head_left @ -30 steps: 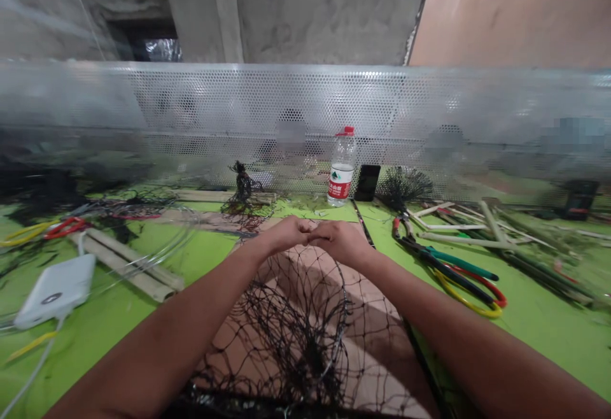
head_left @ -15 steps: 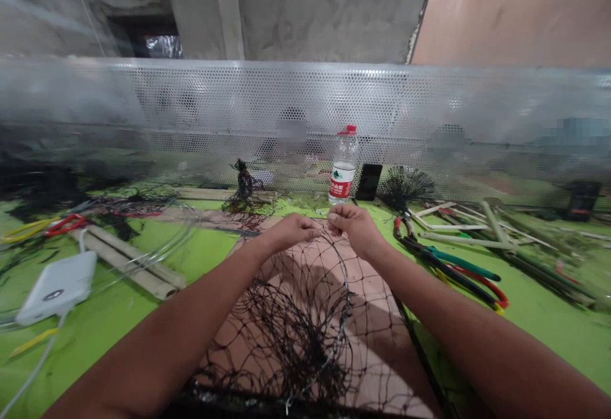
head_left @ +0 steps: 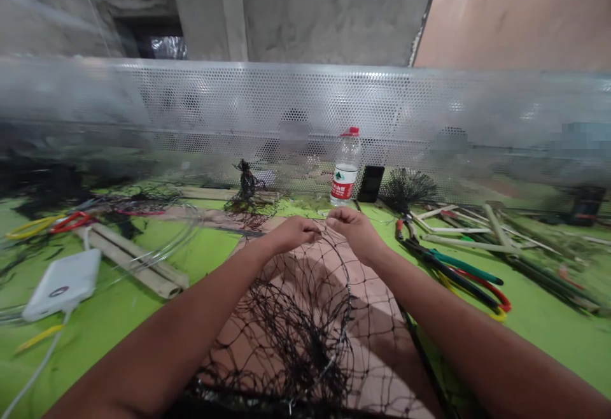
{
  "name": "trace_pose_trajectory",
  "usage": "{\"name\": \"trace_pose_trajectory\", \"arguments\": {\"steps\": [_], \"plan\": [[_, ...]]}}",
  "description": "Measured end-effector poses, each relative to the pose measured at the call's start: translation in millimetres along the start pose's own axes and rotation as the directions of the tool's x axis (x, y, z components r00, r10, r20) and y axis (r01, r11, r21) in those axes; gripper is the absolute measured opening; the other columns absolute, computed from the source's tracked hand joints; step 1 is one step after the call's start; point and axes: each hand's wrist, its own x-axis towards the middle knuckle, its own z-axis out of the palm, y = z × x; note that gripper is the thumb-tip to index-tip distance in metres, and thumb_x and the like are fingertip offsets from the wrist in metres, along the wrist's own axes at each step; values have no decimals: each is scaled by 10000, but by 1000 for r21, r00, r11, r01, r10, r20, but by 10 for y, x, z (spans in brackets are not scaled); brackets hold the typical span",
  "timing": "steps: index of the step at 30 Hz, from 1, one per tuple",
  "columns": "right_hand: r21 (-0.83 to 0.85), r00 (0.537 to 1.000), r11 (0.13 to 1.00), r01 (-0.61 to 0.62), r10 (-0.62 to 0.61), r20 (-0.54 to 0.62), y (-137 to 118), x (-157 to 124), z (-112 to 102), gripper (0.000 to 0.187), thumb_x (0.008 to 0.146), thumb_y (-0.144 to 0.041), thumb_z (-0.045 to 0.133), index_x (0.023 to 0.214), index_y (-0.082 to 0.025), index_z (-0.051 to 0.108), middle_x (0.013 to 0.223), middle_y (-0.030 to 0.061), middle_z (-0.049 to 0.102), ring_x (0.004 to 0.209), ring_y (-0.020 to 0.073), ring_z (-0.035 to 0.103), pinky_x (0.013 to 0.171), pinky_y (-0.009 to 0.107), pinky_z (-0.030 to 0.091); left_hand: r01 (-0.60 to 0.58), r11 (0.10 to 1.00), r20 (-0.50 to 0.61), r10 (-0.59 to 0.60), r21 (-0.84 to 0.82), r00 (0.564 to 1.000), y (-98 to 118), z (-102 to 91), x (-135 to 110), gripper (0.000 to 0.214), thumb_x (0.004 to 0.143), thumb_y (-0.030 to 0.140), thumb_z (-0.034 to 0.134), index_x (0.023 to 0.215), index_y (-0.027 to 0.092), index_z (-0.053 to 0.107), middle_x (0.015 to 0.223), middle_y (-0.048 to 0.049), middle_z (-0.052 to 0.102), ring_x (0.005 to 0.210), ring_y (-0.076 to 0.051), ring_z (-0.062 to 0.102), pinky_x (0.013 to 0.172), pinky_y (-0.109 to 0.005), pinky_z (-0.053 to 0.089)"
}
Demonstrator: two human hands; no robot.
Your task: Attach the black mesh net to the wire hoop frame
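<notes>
A black knotted net (head_left: 315, 342) is spread over a pinkish board and bunched into a dense tuft near me. Through its mesh curves a thin wire (head_left: 348, 285), bending up toward my fingertips. My left hand (head_left: 296, 234) is closed in a pinch at the far end of the wire and net. Close beside it, my right hand (head_left: 352, 231) pinches too, thumb against forefinger, where the wire meets the mesh. A small gap separates the two hands. The exact bit between the fingertips is too fine to make out clearly.
Beyond my hands stand a water bottle (head_left: 344, 174) and a dark phone (head_left: 371, 183) before a perforated metal screen (head_left: 267, 100). Pliers (head_left: 458, 272) and bamboo strips (head_left: 477, 241) lie right. Bamboo pieces (head_left: 133, 260), a white power bank (head_left: 64, 282) and red-handled scissors (head_left: 70, 221) lie left.
My right fingers have shifted slightly and the hand looks flatter. My left hand stays almost in place. The whole view has moved a little.
</notes>
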Motion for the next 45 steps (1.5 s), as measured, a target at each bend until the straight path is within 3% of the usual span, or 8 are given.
{"name": "trace_pose_trajectory", "arguments": {"steps": [4,15,21,30,34,37,41,45], "plan": [[227,996,974,-16,-5,90,4,-61,135,93,751,-269,579,724,-187,544,623,-16,589,627,132,540,680,300,431,-51,999,-24,51,15,998,-31,34,15,211,751,268,470,616,130,556,599,30,523,608,-89,471,562,-175,324],[446,933,875,-189,302,-197,26,205,543,220,622,-266,616,632,-202,405,459,-68,451,390,76,375,398,223,315,2,997,-138,9,78,990,-142,96,59,182,689,131,453,701,95,631,604,-6,595,561,-100,494,560,-198,355],[509,924,824,-249,360,-131,-25,32,741,226,607,-262,659,610,-179,449,490,-40,497,414,66,394,406,213,279,-32,999,-60,31,-17,998,-213,5,-3,220,672,115,422,583,112,623,586,-12,621,582,-109,533,565,-182,364],[494,909,817,-299,401,-111,-5,480,122,187,690,-164,620,645,-188,441,481,-53,474,364,55,353,369,197,287,35,982,-111,-14,185,994,-113,21,44,245,756,349,523,760,152,670,671,-4,640,605,-107,514,558,-186,318],[482,893,807,-342,438,-100,112,474,44,219,686,-151,634,617,-184,429,458,-56,447,355,50,321,355,192,264,-22,955,-92,51,295,994,-119,7,17,291,779,407,509,694,168,652,640,5,616,600,-105,495,550,-192,290],[507,909,804,-311,407,-89,86,403,49,196,706,-193,642,651,-186,454,515,-54,483,387,47,361,438,205,378,5,959,-124,32,285,992,-153,-2,9,262,789,356,499,684,162,641,625,8,600,595,-105,487,548,-191,291],[493,963,841,-225,270,-21,-42,284,5,224,755,-300,622,948,-243,524,856,13,632,758,129,592,717,289,464,38,982,-158,-8,184,987,-162,-41,3,251,798,327,486,743,150,655,679,-3,624,632,-112,515,580,-188,329],[253,968,944,-212,239,-80,-25,121,-102,372,771,-420,580,1099,-249,534,1094,63,594,983,186,542,790,331,430,35,992,-176,-12,123,984,-122,-82,-21,256,792,337,502,808,148,673,748,-16,652,678,-122,544,612,-193,365]]}}
